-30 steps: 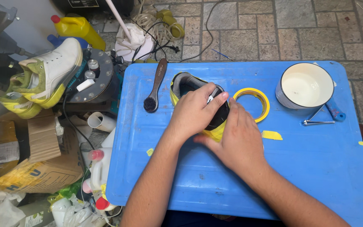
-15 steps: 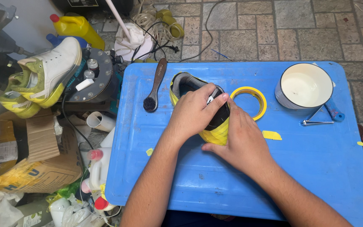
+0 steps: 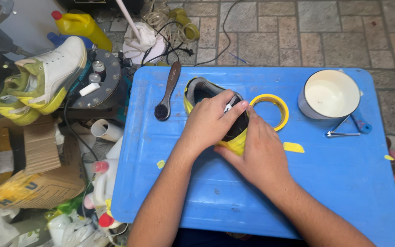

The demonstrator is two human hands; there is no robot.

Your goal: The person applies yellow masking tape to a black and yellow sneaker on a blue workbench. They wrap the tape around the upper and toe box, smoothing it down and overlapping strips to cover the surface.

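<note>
Pressing down on a shoe (image 3: pixel 197 91), the left hand (image 3: pixel 209 123) has its fingers (image 3: pixel 234 109) curled over the dark opening, grasping the upper; the right hand (image 3: pixel 261 155) cups the near side, fingers closed against yellow tape (image 3: pixel 234 144) that wraps the sole edge; the shoe lies at the middle of the blue table (image 3: pixel 344 183), heel pointing away. The step in hand looks like smoothing tape onto the sole; the next move likely calls for a firm grip and a steady turn of the shoe. Just beside it on the right lies a tape roll (image 3: pixel 270 110); a brush (image 3: pixel 165 91) rests to the left; a white pot (image 3: pixel 330 93) stands well apart on the right, with tweezers (image 3: pixel 341 133) near it.
</note>
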